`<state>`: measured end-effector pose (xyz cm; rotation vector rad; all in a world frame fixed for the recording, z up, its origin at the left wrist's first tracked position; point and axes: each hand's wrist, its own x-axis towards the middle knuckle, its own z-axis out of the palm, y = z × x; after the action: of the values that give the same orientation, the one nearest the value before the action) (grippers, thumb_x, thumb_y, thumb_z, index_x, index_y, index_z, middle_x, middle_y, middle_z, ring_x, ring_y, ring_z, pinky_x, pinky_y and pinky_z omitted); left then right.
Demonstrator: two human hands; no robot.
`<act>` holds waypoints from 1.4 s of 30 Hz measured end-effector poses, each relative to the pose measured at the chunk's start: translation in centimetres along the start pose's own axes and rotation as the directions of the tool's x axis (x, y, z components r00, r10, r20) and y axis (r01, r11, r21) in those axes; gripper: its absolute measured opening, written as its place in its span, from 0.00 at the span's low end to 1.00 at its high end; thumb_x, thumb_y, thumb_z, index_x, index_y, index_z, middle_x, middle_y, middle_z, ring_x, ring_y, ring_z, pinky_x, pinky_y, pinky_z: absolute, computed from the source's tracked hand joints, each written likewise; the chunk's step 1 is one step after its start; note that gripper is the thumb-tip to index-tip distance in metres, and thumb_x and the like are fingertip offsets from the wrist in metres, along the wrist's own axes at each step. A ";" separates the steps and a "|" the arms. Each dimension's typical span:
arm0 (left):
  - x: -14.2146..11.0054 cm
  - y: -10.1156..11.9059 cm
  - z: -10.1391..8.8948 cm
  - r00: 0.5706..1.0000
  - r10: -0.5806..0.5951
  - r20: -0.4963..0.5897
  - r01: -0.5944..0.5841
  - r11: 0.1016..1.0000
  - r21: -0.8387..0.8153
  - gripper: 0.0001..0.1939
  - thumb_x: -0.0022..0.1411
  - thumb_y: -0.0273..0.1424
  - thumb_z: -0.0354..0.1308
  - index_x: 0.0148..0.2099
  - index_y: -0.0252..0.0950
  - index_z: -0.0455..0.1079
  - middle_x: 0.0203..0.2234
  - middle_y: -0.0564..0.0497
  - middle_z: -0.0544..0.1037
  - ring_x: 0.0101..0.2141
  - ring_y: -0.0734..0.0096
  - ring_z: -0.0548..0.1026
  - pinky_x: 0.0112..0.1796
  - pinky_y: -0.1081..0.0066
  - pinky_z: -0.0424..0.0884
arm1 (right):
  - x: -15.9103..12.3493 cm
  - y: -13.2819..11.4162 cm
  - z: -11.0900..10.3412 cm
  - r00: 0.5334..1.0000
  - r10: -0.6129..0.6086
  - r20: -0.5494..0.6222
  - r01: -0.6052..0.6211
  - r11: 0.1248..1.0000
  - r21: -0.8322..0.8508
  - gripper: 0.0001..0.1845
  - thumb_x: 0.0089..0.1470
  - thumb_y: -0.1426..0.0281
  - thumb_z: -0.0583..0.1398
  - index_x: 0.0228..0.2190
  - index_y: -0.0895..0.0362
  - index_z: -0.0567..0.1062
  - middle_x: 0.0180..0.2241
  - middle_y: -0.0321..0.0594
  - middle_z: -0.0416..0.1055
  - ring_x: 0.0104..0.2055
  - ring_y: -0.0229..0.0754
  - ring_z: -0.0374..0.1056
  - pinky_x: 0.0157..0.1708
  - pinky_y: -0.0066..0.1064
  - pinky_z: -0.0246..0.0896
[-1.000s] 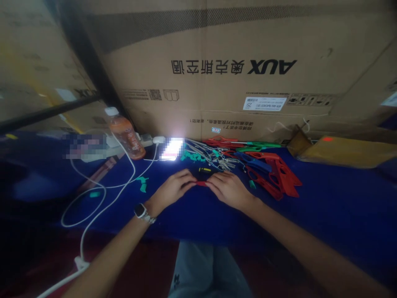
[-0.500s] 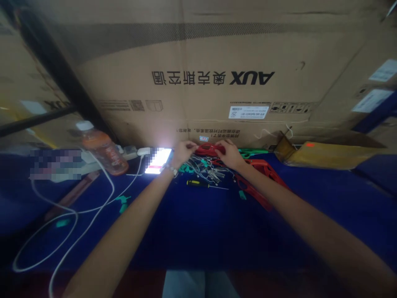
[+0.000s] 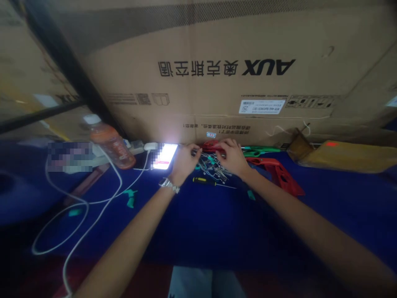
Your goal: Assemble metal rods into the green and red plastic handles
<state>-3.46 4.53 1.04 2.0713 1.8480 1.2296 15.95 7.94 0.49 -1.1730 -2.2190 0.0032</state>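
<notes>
A red plastic piece [image 3: 212, 145] is between my hands at the far side of the blue surface, partly hidden by fingers. My left hand [image 3: 185, 160], with a metal watch [image 3: 169, 185] on the wrist, pinches at its left end. My right hand [image 3: 233, 155] curls its fingers over the right end. Just below them lies a jumble of thin white wires and small metal parts [image 3: 214, 166], mixed with teal bits. A yellow-and-black screwdriver [image 3: 204, 181] rests in front of this pile. Beyond my right forearm are a red gun-shaped plastic shell [image 3: 283, 178] and green plastic pieces [image 3: 262, 149].
A large cardboard carton [image 3: 198, 37] stands behind the blue surface [image 3: 204, 227]. To the left are a lit phone [image 3: 165, 157], a drink bottle [image 3: 113, 145], a white cable [image 3: 119, 178] and teal pieces [image 3: 130, 198]. An open brown box [image 3: 350, 156] sits at the right.
The view has shifted, moving the scene slightly rightward and up. My right fingers curl more over the red piece. A red part beside my right forearm no longer shows there.
</notes>
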 end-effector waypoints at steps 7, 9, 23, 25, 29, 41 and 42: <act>-11.8 0.0 -6.1 0.989 -0.085 -0.117 0.091 0.995 0.042 0.08 0.68 0.29 0.53 0.43 0.37 0.74 0.38 0.46 0.80 0.39 0.58 0.76 0.41 0.59 0.73 | -4.0 -11.7 2.3 0.965 -0.239 0.112 0.190 0.924 0.332 0.08 0.57 0.73 0.58 0.39 0.56 0.74 0.40 0.43 0.73 0.44 0.44 0.69 0.48 0.36 0.64; -14.9 -1.6 -8.4 0.987 -0.104 -0.124 0.116 0.989 0.092 0.08 0.68 0.29 0.53 0.44 0.38 0.73 0.39 0.46 0.78 0.40 0.58 0.75 0.42 0.58 0.73 | -4.4 -14.5 3.5 0.948 -0.263 0.180 0.186 0.914 0.360 0.06 0.58 0.72 0.58 0.38 0.55 0.74 0.40 0.42 0.74 0.43 0.44 0.70 0.46 0.36 0.64; -22.5 -8.0 -17.6 0.884 -0.176 -0.433 0.363 0.841 0.401 0.08 0.66 0.29 0.52 0.46 0.38 0.69 0.42 0.39 0.72 0.45 0.47 0.71 0.46 0.46 0.71 | -1.8 -25.6 8.8 0.903 -0.307 0.302 0.259 0.947 0.190 0.21 0.60 0.58 0.58 0.49 0.57 0.72 0.50 0.52 0.69 0.52 0.55 0.66 0.51 0.46 0.59; -22.5 -9.4 -19.1 0.856 -0.215 -0.470 0.429 0.802 0.415 0.09 0.64 0.28 0.53 0.46 0.37 0.71 0.42 0.39 0.73 0.45 0.47 0.72 0.47 0.47 0.71 | -2.3 -26.1 8.9 0.903 -0.334 0.271 0.307 0.942 0.138 0.21 0.60 0.58 0.58 0.49 0.58 0.72 0.50 0.54 0.68 0.52 0.56 0.65 0.50 0.47 0.59; -21.7 -11.9 -20.9 0.846 -0.292 -0.446 0.491 0.752 0.440 0.10 0.60 0.29 0.59 0.44 0.36 0.74 0.39 0.40 0.76 0.42 0.49 0.74 0.45 0.52 0.73 | -3.0 -26.8 9.5 0.911 -0.323 0.255 0.312 0.946 0.085 0.20 0.60 0.60 0.57 0.49 0.60 0.72 0.49 0.56 0.68 0.52 0.59 0.63 0.49 0.49 0.58; -20.8 -10.3 -20.9 0.860 -0.234 -0.453 0.400 0.861 0.314 0.08 0.62 0.27 0.59 0.44 0.36 0.75 0.39 0.44 0.79 0.43 0.58 0.77 0.46 0.60 0.74 | -2.7 -27.7 10.3 0.904 -0.277 0.326 0.279 0.959 0.044 0.15 0.65 0.63 0.52 0.45 0.56 0.73 0.48 0.53 0.72 0.47 0.54 0.71 0.37 0.39 0.66; -20.9 -9.6 -20.6 0.863 -0.203 -0.463 0.350 0.900 0.259 0.08 0.63 0.27 0.59 0.45 0.36 0.75 0.40 0.45 0.79 0.43 0.60 0.77 0.46 0.61 0.74 | -2.7 -27.7 10.2 0.899 -0.280 0.336 0.282 0.958 0.044 0.15 0.65 0.62 0.52 0.45 0.56 0.73 0.46 0.53 0.73 0.45 0.53 0.73 0.36 0.39 0.66</act>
<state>-22.31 -19.89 -0.85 1.6571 2.6137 1.4566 -8.94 -8.03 -1.41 -0.8937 -2.6795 0.0873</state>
